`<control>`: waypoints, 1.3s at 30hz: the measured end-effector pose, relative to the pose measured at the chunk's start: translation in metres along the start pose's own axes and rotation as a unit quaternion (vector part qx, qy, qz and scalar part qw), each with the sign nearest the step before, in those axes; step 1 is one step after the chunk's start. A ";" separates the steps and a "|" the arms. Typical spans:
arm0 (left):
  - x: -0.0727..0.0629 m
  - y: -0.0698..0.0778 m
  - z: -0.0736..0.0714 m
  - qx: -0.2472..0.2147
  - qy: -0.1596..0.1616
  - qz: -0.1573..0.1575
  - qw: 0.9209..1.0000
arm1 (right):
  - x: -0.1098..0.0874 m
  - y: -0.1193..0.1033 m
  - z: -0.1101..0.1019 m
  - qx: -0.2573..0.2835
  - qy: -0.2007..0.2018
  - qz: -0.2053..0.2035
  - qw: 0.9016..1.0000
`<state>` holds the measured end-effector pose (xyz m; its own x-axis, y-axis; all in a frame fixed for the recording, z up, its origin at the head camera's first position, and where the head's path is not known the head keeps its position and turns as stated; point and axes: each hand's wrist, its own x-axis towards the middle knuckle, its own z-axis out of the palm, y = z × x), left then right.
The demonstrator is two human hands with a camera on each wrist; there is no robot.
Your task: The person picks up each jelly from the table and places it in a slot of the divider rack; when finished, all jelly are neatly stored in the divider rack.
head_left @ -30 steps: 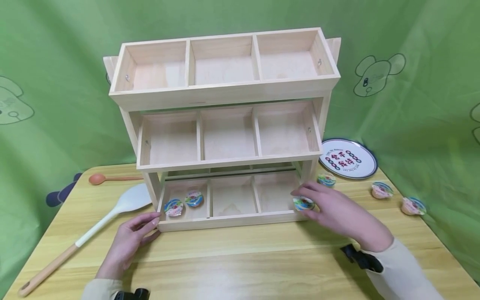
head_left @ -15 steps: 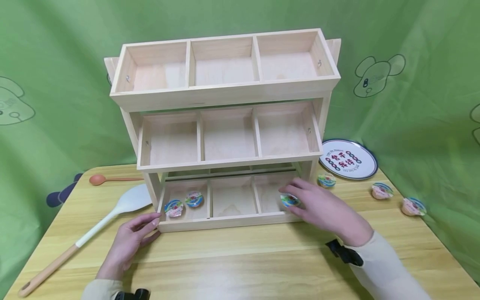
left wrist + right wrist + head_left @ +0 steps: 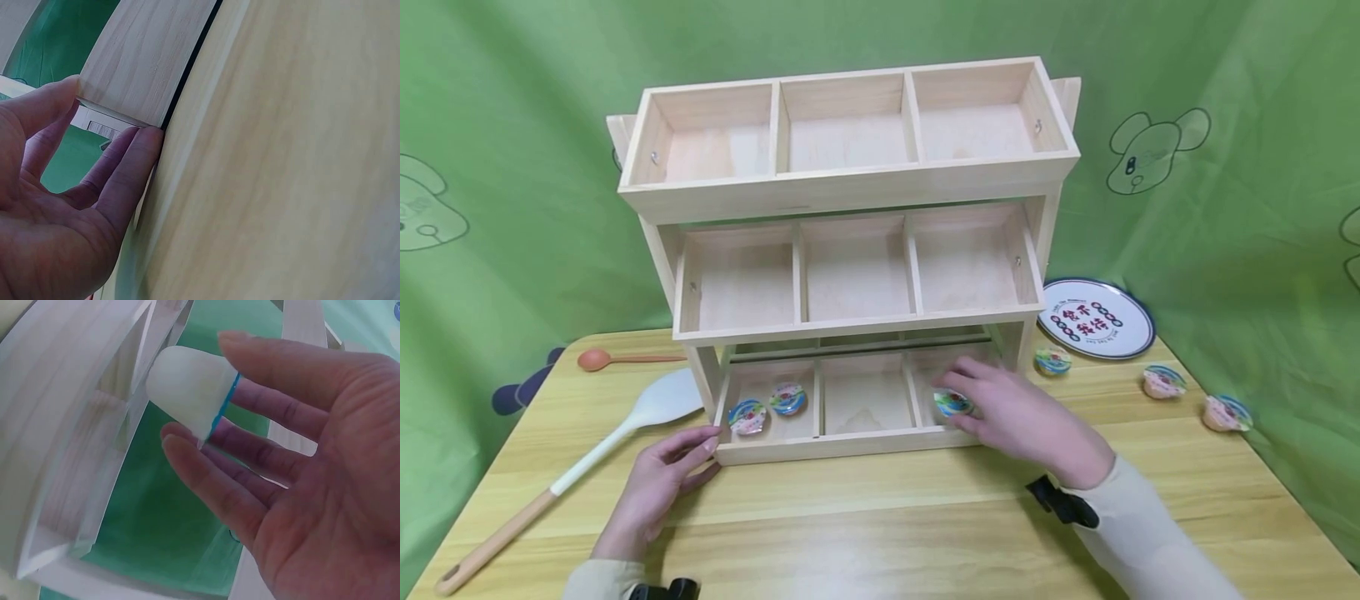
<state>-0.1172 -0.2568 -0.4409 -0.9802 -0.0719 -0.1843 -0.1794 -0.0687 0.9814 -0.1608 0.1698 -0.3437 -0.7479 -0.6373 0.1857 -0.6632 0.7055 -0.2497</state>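
A three-tier wooden shelf rack with compartments stands on the table. In the head view, my right hand pinches a small jelly cup over the bottom tier's right compartment. The right wrist view shows this jelly cup on its side, pale with a blue rim, between thumb and fingers. My left hand holds the front left corner of the bottom tier. In the left wrist view, its thumb and fingertips touch the end of the front board. Two jelly cups, one pink and one blue, lie in the left compartment.
Three jelly cups sit on the right of the table: one by the rack, one and another near the edge. A white plate lies behind. At left are a white spatula and an orange spoon.
My right hand has moved left with the jelly cup, from the bottom tier's right end to over its right compartment. The left hand stays at the corner.
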 end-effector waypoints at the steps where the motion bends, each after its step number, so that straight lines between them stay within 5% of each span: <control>1: 0.000 0.000 0.000 0.000 0.000 0.000 1.000 | 0.001 -0.002 0.000 -0.001 0.000 0.000 1.000; 8: 0.001 -0.001 0.000 -0.003 -0.002 0.000 1.000 | 0.012 -0.011 0.005 -0.004 0.003 -0.019 1.000; 25: 0.000 0.001 -0.001 0.001 -0.006 -0.011 1.000 | 0.046 -0.025 0.028 0.090 -0.046 -0.018 0.995; 39: 0.001 0.000 -0.002 0.000 -0.006 -0.006 1.000 | 0.080 -0.035 0.059 0.083 -0.077 -0.003 0.994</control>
<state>-0.1179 -0.2587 -0.4414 -0.9790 -0.0589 -0.1950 -0.1908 -0.0701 0.9791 -0.1958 0.0762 -0.3763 -0.7220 -0.6906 0.0430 -0.6447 0.6488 -0.4042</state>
